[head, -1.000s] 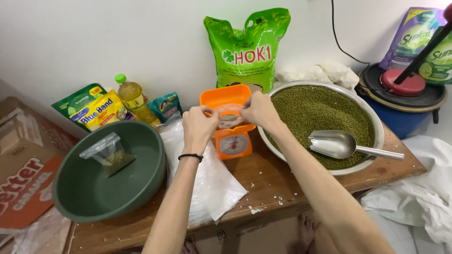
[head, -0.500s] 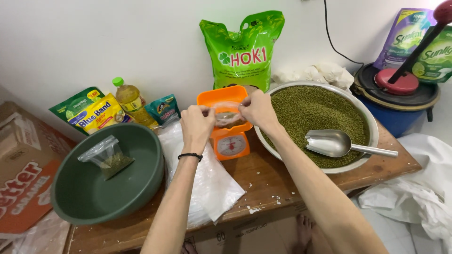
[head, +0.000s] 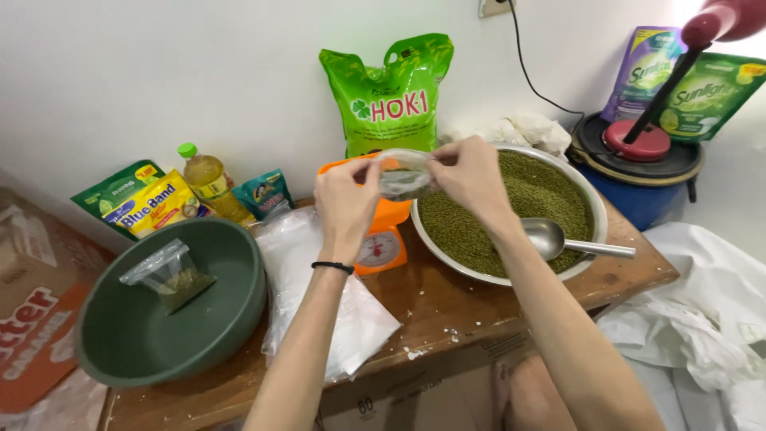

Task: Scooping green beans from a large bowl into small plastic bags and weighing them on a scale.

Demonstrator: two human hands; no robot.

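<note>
Both my hands hold a small clear plastic bag (head: 403, 177) of green beans by its top, lifted just above the orange kitchen scale (head: 381, 239). My left hand (head: 345, 199) pinches the bag's left corner and my right hand (head: 471, 177) pinches its right corner. To the right stands a wide metal bowl (head: 586, 207) full of green mung beans, with a metal scoop (head: 558, 239) lying in it. A dark green plastic basin (head: 223, 247) at the left holds one filled clear bag (head: 169, 275).
A stack of empty clear bags (head: 343, 319) lies on the wooden table (head: 447, 303). Along the wall stand a large green sack (head: 387, 96), an oil bottle (head: 207, 179) and packets. A blue bucket with a black lid (head: 638, 172), white cloth (head: 702, 319) and a cardboard box (head: 32, 319) surround the table.
My hands have raised the small bag off the scale's orange tray and hold it higher. The view has shifted, so everything sits further left in the frame.
</note>
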